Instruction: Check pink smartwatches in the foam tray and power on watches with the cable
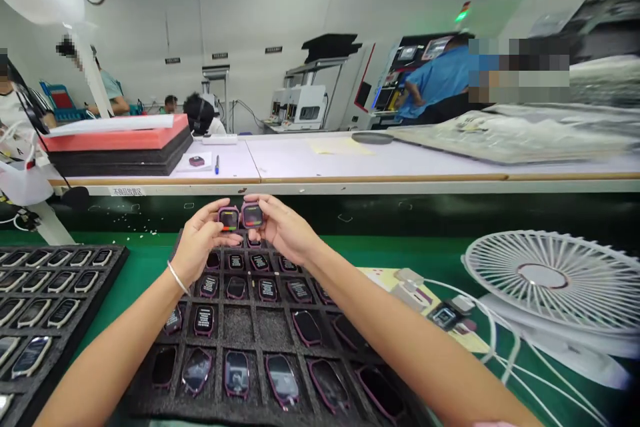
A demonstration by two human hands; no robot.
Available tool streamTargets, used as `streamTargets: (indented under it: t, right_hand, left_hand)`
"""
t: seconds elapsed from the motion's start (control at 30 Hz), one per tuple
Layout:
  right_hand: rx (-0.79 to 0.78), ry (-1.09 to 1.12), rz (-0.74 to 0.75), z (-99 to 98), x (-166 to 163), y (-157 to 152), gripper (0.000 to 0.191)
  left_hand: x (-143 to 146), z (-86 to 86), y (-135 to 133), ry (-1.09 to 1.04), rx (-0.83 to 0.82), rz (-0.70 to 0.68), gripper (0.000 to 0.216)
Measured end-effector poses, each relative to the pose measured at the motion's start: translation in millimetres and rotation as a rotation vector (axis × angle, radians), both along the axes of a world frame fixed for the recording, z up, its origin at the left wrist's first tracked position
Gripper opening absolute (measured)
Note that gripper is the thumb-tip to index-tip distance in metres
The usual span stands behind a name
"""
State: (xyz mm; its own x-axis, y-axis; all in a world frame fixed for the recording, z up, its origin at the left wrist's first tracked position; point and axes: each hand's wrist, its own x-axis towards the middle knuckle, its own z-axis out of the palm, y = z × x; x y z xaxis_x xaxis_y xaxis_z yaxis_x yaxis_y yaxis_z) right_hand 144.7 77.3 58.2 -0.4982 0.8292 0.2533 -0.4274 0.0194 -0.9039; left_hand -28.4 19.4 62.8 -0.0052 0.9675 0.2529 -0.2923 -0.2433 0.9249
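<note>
My left hand (203,230) pinches a purple-framed smartwatch (229,219) by its edges, its lit screen facing me. Right beside it, my right hand (280,223) grips a second purple smartwatch (253,215), also lit with coloured marks. Both are held up side by side above the far end of a black foam tray (253,363). Rows of purple watches sit in the tray's compartments, several with white text on their screens. Two neighbouring compartments in the middle, such as this bare slot (239,325), hold nothing. My forearms cover parts of the tray's sides.
Another foam tray (107,293) with pale-framed watches lies at left. A white fan (543,277) stands at right, near cables and a watch on a charger (445,315). Beyond is a raised shelf (290,160) with red and black foam (115,140) and a pen (217,165). People work behind.
</note>
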Motion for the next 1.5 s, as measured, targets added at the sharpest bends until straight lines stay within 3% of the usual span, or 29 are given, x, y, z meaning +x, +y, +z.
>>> streamTargets:
  t: [0.17,0.3,0.5,0.77,1.03,1.5]
  right_hand:
    - [0.240,0.016,0.002,63.9,-5.9,25.5,0.025]
    - [0.360,0.016,0.010,96.4,-5.3,31.8,0.038]
    - [0.497,0.001,-0.016,121.9,0.6,22.0,0.050]
    - [0.583,0.020,-0.032,138.4,7.2,3.2,0.051]
    - [0.604,-0.016,-0.060,130.5,10.7,-9.0,0.047]
    - [0.400,-0.009,-0.035,57.2,7.4,-29.6,0.043]
  left_hand:
    - [-0.7,50.9,28.0,0.053,0.233,0.053,0.059]
    - [0.0,78.7,41.1,0.089,0.377,0.098,0.063]
    - [2.5,104.7,40.4,0.142,0.510,0.138,0.062]
    - [10.5,121.2,24.7,0.153,0.591,0.128,0.059]
    - [14.5,113.9,17.4,0.168,0.592,0.163,0.055]
    - [9.5,47.1,-8.0,0.142,0.375,0.118,0.056]
